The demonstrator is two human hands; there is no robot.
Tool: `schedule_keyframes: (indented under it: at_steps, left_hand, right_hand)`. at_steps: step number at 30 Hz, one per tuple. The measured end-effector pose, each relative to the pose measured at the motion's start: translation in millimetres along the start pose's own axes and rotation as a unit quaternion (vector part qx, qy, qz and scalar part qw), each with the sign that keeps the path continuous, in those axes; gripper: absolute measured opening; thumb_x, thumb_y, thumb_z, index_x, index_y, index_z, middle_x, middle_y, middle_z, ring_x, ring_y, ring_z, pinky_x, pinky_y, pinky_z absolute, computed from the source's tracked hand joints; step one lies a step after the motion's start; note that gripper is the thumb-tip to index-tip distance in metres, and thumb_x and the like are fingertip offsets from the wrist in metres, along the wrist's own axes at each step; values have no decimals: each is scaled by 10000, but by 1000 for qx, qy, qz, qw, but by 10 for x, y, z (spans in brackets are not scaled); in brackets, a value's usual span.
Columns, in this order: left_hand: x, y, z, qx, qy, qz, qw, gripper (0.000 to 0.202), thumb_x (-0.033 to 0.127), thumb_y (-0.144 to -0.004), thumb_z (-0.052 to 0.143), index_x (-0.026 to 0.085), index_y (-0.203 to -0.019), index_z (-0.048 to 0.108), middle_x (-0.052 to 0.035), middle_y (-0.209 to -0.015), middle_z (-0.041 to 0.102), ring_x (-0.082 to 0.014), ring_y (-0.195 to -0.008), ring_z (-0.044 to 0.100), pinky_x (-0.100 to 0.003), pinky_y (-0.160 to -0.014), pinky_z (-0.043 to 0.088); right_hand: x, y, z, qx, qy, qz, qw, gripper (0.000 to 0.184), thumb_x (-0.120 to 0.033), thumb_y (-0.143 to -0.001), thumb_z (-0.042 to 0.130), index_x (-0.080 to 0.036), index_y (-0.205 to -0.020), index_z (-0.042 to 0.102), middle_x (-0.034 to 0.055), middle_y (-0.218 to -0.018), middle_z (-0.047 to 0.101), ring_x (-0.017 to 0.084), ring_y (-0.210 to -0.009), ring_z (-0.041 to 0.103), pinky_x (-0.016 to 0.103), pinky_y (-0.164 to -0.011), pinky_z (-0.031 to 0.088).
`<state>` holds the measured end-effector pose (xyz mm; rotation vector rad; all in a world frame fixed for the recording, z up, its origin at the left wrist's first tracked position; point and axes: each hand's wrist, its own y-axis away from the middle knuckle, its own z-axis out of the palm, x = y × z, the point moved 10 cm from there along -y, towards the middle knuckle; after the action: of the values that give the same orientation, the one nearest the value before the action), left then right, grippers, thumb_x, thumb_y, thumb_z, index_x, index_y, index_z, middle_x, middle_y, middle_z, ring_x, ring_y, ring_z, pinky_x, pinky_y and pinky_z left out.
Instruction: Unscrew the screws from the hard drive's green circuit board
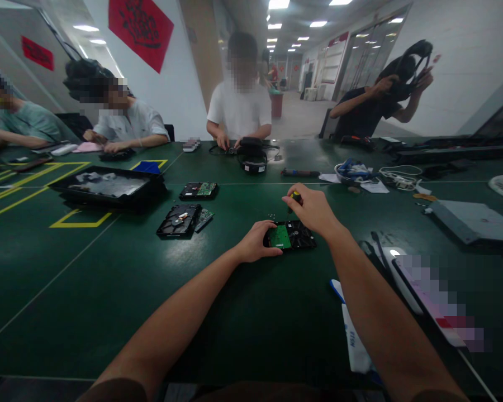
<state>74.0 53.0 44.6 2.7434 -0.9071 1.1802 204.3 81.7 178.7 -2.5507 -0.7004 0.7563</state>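
A black hard drive with a green circuit board facing up lies on the green table in front of me. My left hand grips its left edge, fingers curled over it. My right hand is closed around a screwdriver with a yellow and black handle, held upright above the drive's far side. A few tiny screws lie just beyond the drive.
Two more drives lie to the left, near a black tray. Several people sit across the table. A headset, cables, a grey panel and a white packet lie around.
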Motion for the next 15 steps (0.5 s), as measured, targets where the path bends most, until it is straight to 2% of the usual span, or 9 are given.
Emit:
schedule_keyframes:
  at_steps: [15]
  left_hand:
    - [15,-2,-8,6,3,3,1000,795,519,-700,835,220,-1365,518,-153,-1481,490,-365,-1392,436,-563,-1162,376]
  right_hand:
    - [-13,0,28,-12,-11,0,1000,190,-397,-986,542,-228,-1004,627,49,-817,696,216,-722,614,346,-706,406]
